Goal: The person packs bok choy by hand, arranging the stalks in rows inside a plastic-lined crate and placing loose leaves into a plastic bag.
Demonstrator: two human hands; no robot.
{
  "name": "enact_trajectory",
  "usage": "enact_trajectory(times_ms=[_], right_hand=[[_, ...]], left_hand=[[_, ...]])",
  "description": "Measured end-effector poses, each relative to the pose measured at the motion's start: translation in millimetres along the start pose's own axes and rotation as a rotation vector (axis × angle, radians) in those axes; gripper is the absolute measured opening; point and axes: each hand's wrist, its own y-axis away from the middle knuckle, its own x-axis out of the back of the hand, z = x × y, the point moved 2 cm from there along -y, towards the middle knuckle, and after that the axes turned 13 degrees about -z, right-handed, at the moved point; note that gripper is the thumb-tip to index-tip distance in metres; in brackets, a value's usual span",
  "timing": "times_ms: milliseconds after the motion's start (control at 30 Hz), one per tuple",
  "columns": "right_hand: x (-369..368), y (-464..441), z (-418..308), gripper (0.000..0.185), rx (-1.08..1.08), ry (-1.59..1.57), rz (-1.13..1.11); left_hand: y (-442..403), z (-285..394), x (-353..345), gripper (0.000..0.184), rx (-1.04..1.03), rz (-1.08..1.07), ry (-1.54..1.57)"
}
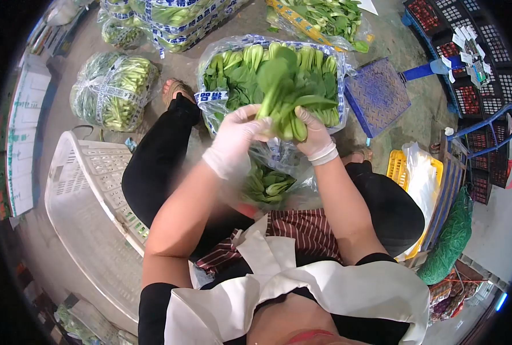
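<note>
Several heads of bok choy are bunched between my two gloved hands, stems toward me and leaves pointing away. My left hand grips the bunch from the left in a white glove. On the other side my right hand, also in a white glove, closes on the pale stem ends. Just beyond, a plastic-lined container with blue print is packed with bok choy, partly hidden by the held bunch. More loose bok choy lies in clear plastic between my legs, below my wrists.
A white plastic basket stands at my left. Wrapped vegetable bundles lie beyond it, with more bagged stacks at the back. To the right are a blue platform scale, a yellow crate and a green net bag.
</note>
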Motion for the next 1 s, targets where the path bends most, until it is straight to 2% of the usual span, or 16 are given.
enact_trajectory(times_ms=[133,200,267,333,367,400,467,567,600,667,733,800,833,900,933,1000], right_hand=[[17,9,-11,0.048,-0.030,-0.030,-0.066],[21,17,-23,0.051,0.094,-0.041,0.105],[21,21,-42,0.052,0.172,0.047,0.113],[29,24,-53,0.050,0.210,0.014,0.096],[31,25,-55,0.051,0.204,-0.005,0.106],[32,27,-55,0.051,0.198,0.010,0.084],[28,29,-49,0.047,0.181,0.029,0.061],[16,22,-17,0.040,0.073,0.100,0.158],[13,18,-4,0.040,0.039,0.125,0.167],[13,14,20,0.049,-0.032,0.088,0.064],[-28,14,26,0.054,0.004,-0.092,-0.042],[-40,12,26,0.064,0.113,0.037,-0.057],[-43,13,24,0.065,0.142,0.057,-0.093],[-35,13,19,0.059,0.112,-0.048,-0.115],[-30,13,19,0.059,0.128,-0.040,-0.071],[-17,15,20,0.050,0.134,-0.076,0.020]], left_hand=[[7,9,16,0.033,-0.082,-0.110,0.173],[16,12,14,0.036,-0.017,-0.121,-0.016],[19,1,22,0.039,0.123,-0.271,-0.156],[23,-18,21,0.037,0.240,-0.392,-0.421],[29,-5,10,0.040,0.281,-0.457,-0.818],[28,-12,9,0.040,0.279,-0.468,-0.819],[22,-28,14,0.043,0.264,-0.276,-1.347],[17,-19,-10,0.048,0.150,-0.022,-0.852],[10,-22,-15,0.059,0.043,-0.068,-0.721],[10,-19,-25,0.068,-0.162,-0.038,-0.934],[8,-17,-22,0.073,-0.128,-0.022,-1.063],[8,-14,-17,0.071,-0.077,-0.006,-1.115],[10,-13,-15,0.060,-0.042,-0.013,-1.148],[10,-11,-13,0.045,0.160,0.024,-0.627],[8,-17,-11,0.036,0.104,0.077,-0.302],[0,-20,10,0.036,0.193,0.019,-0.070]])
